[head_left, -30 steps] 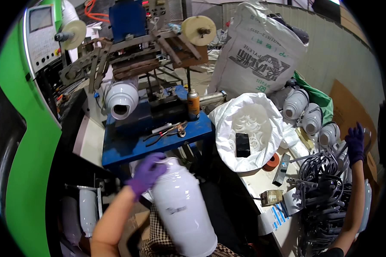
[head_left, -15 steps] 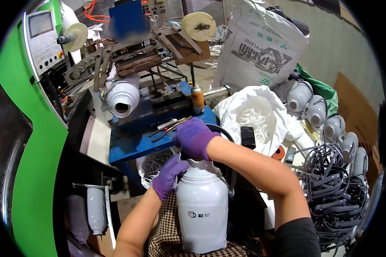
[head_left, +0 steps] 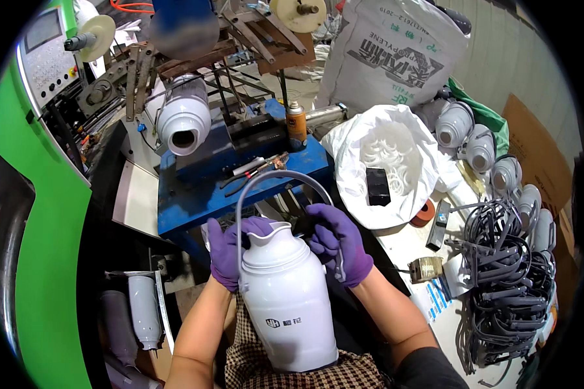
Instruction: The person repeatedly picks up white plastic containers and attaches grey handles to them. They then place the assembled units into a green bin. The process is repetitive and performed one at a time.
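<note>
A glossy pale-grey jug (head_left: 289, 305), shaped like a thermos pot with a pouring spout, stands tilted slightly on my lap. Its grey hoop handle (head_left: 280, 174) arches up over the spout. My right hand (head_left: 340, 246), in a purple glove, curls its fingers round the handle's right arm, whose lower end pokes out below them, apart from the jug's side. Beside the spout, my left hand (head_left: 230, 249), also gloved in purple, is closed behind the handle's left arm. A thin pale piece (head_left: 206, 236) sticks out by its thumb; its kind is hidden.
Ahead is a blue bench (head_left: 188, 211) with pliers (head_left: 250, 174), an orange spray can (head_left: 296, 126) and a machine holding another jug body (head_left: 184, 123). To the right stand a white sack of pale rings (head_left: 389, 155), a pile of grey handles (head_left: 506, 292) and several jugs (head_left: 454, 123). A green machine (head_left: 52, 259) borders the left.
My right hand has moved from above the jug's mouth down to its right side. The handle now stands upright over the spout. My left hand has shifted left, and the jug leans a little.
</note>
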The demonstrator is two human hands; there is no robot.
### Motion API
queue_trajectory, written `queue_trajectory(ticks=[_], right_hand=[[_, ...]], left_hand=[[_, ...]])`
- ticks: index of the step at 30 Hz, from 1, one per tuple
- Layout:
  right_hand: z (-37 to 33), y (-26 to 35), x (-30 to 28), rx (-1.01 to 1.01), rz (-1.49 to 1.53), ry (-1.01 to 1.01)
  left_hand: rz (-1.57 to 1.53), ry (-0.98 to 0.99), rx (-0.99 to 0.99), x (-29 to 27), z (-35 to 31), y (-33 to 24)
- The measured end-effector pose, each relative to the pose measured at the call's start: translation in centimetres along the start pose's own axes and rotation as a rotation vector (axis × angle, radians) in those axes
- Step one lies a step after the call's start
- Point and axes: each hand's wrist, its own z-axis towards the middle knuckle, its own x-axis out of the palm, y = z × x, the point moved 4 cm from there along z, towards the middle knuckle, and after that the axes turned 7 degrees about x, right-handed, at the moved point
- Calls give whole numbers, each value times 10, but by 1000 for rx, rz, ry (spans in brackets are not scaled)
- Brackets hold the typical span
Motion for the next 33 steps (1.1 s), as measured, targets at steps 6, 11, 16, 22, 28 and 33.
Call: queue_trajectory(ticks=[6, 11, 16, 22, 28, 33], right_hand=[[12, 12, 18, -74, -515, 14], [13, 8, 25, 194, -83, 28], [-12, 30, 41, -488, -946, 13], [-76, 19, 60, -1507, -1425, 1004], [-31, 12, 17, -664, -587, -329], [10, 9, -46, -491, -502, -138]], left_hand=[[-168, -189, -89, -8, -5, 13], [-27, -194, 3, 0, -3, 11], [87, -111, -61, 7, 2, 18], [612, 143, -31, 25, 12, 24], [-205, -84, -205, 28, 17, 40], [186, -316, -246, 4, 12, 52]])
